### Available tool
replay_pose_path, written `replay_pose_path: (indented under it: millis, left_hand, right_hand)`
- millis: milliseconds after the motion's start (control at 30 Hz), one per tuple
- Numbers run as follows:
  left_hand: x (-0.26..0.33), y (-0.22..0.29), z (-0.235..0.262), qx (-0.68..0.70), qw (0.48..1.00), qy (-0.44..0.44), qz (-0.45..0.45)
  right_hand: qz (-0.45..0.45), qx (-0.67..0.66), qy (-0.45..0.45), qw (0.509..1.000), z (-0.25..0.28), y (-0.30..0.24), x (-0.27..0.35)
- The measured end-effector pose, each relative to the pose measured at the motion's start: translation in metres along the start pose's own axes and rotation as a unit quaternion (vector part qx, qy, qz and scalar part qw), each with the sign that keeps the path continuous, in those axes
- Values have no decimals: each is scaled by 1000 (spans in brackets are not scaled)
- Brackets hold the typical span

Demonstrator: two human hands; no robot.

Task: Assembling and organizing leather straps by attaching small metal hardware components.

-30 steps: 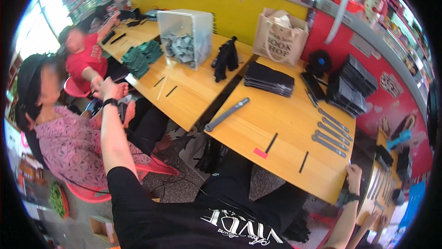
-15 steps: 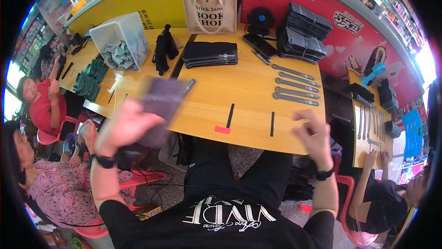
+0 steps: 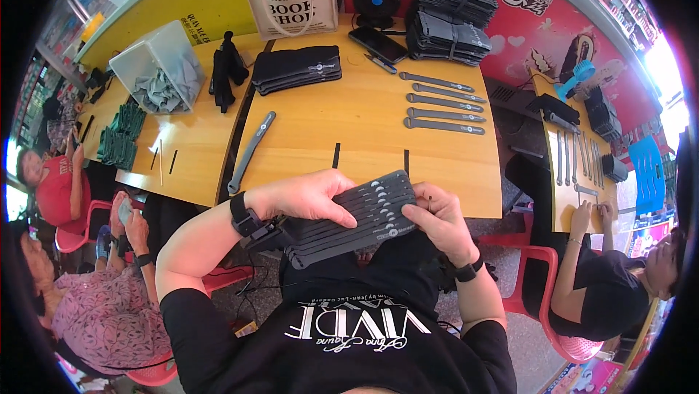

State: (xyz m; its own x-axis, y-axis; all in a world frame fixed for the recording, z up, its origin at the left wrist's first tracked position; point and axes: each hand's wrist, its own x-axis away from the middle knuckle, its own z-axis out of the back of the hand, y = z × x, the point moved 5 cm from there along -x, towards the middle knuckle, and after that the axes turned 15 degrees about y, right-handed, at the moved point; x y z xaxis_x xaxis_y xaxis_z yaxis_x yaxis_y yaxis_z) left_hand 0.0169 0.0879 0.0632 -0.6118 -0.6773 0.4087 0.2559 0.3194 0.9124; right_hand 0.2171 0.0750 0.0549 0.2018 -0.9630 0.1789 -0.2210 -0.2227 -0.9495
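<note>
Over my lap, at the table's front edge, I hold a fanned stack of dark grey straps (image 3: 349,228) with pale print near their right ends. My left hand (image 3: 320,201) grips its upper left side, the thumb lying across the top. At the right end, my right hand (image 3: 440,223) pinches the stack between thumb and fingers. A loose grey strap (image 3: 252,150) lies on the table to the left of my hands. Farther off to the right, several grey straps (image 3: 445,108) rest side by side.
On the table (image 3: 306,132) are a stack of black pieces (image 3: 297,70), a phone (image 3: 377,44), a pen (image 3: 380,63), bundled straps (image 3: 449,36), a small fan (image 3: 376,4) and a cloth bag (image 3: 291,1). A plastic bin (image 3: 159,66) stands left. People sit on both sides.
The stack has come from the left to the middle, over my lap. My right hand, holding nothing before, now grips its right end. The view has shifted.
</note>
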Motion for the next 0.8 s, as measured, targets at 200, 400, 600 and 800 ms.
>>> replay_pose_path:
  millis: [200, 400, 600, 800]
  left_hand:
    - [30, -11, 51, -28, 991, 112, 63]
    - [4, -63, 64, 132, 940, 313, 32]
    - [-23, -68, 85, 91, 917, 386, -30]
    - [-34, -69, 94, 70, 907, 415, -10]
  right_hand:
    - [6, 35, 158, 987, 38, 20, -6]
    - [57, 45, 154, 985, 40, 34, -22]
    - [57, 182, 160, 968, 48, 33, -52]
    - [36, 244, 188, 951, 50, 37, -70]
